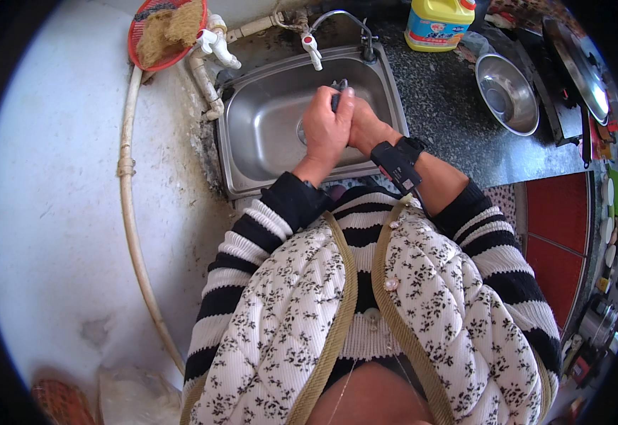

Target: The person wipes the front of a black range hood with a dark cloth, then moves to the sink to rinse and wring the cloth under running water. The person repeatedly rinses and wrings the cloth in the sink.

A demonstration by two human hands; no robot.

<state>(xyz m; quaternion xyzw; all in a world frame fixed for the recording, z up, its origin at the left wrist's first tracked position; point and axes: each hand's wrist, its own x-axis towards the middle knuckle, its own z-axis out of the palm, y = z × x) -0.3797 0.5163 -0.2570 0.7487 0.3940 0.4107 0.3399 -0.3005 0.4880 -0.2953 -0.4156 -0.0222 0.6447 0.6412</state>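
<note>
Over a stainless steel sink [274, 127], my left hand [326, 125] and my right hand [365, 123] are pressed together. Between them they squeeze a dark scrubbing pad or cloth [335, 100], of which only a small part shows above the fingers. A white plastic tap with a red cap [311, 50] is just beyond the hands, and no water stream is visible from it. A curved metal spout [335, 13] rises at the sink's back right corner. My right wrist bears a black strapped device [396, 164].
A red plastic basket [132, 40] with fibrous scrubbers hangs at upper left, beside white pipes [202, 79]. On the dark speckled counter [436, 95] stand a yellow detergent jug [439, 24] and a metal bowl [506, 94]. A stove with a lidded pan [575, 69] lies at far right.
</note>
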